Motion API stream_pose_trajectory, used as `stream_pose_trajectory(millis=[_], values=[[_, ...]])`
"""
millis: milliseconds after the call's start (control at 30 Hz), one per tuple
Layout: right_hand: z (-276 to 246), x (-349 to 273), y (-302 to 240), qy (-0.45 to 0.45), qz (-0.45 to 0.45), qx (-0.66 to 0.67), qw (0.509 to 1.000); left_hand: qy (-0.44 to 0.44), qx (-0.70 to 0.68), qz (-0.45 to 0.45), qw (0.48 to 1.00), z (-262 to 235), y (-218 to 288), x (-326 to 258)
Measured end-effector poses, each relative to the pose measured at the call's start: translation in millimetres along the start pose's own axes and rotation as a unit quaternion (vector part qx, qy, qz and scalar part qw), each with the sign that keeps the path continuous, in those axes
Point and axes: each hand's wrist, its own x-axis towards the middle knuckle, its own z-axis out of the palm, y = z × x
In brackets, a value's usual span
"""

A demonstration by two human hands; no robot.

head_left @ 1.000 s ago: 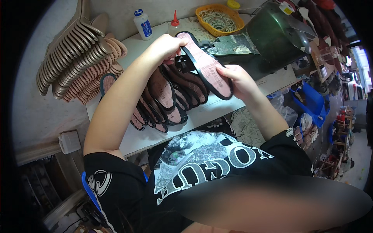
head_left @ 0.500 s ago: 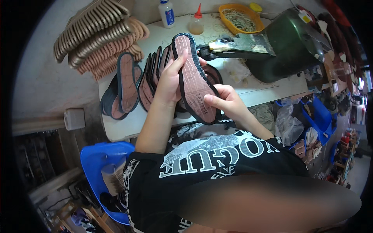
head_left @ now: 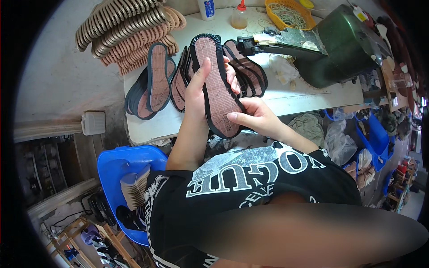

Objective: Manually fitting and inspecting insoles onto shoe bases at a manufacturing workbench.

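Observation:
I hold a shoe insole (head_left: 217, 89) up over the near edge of the table, its pinkish-brown gridded face toward me and a gathered black rim around it. My left hand (head_left: 196, 91) grips the middle, with the thumb on the face and the fingers wrapped behind the far side. At the lower end, my right hand (head_left: 257, 115) pinches the right edge between thumb and fingers. Behind the held piece lie similar black-edged insoles (head_left: 250, 73), fanned out in a row. Left of them rests a stack of green-edged insoles (head_left: 157, 78).
A dark green machine (head_left: 333, 49) with an arm reaches over the white table (head_left: 321, 100). Stacked ridged sole-shaped pieces (head_left: 134, 35) stand back left. A yellow basket (head_left: 286, 15), a red-tipped bottle (head_left: 239, 18) and a white bottle (head_left: 207, 10) sit behind. A blue chair (head_left: 109, 167) is lower left.
The whole view has shifted, so the table things appear farther right and higher. The insole is turned more squarely toward me and sits farther left over the table, uncovering the row behind it. Both hands keep hold.

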Motion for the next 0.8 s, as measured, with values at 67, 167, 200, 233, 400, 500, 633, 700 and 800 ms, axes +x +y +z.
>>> stream_pose_trajectory(millis=[67, 167, 200, 233, 400, 500, 633, 700, 800], values=[[1, 1, 2, 0.007, 0.004, 0.001, 1.0, -0.006, 0.015, 0.008, 1.0, 3, 0, -4], [-3, 3, 11, 0.002, 0.018, -0.055, 0.998, -0.015, 0.024, 0.018, 0.999, 8, -2, -9], [-2, 4, 12, 0.008, 0.008, -0.063, 0.998, -0.008, 0.037, 0.018, 0.999, 11, -3, -11], [-1, 5, 12, 0.015, -0.002, -0.07, 0.997, -0.008, 0.036, 0.019, 0.999, 11, -3, -11], [4, 7, 3, 0.014, -0.03, -0.061, 0.998, -0.032, 0.175, 0.086, 0.98, 11, -3, -13], [4, 8, 1, 0.004, -0.035, -0.076, 0.996, -0.018, 0.203, 0.096, 0.974, 13, -2, -17], [1, 12, 10, 0.002, -0.072, -0.073, 0.995, 0.033, 0.231, 0.118, 0.965, 22, -6, -20], [3, 12, 8, 0.006, -0.094, -0.081, 0.992, 0.032, 0.229, 0.146, 0.962, 19, -13, -16], [-4, 7, 12, 0.019, -0.099, -0.057, 0.993, 0.063, 0.325, 0.143, 0.933, 17, -11, -17]])
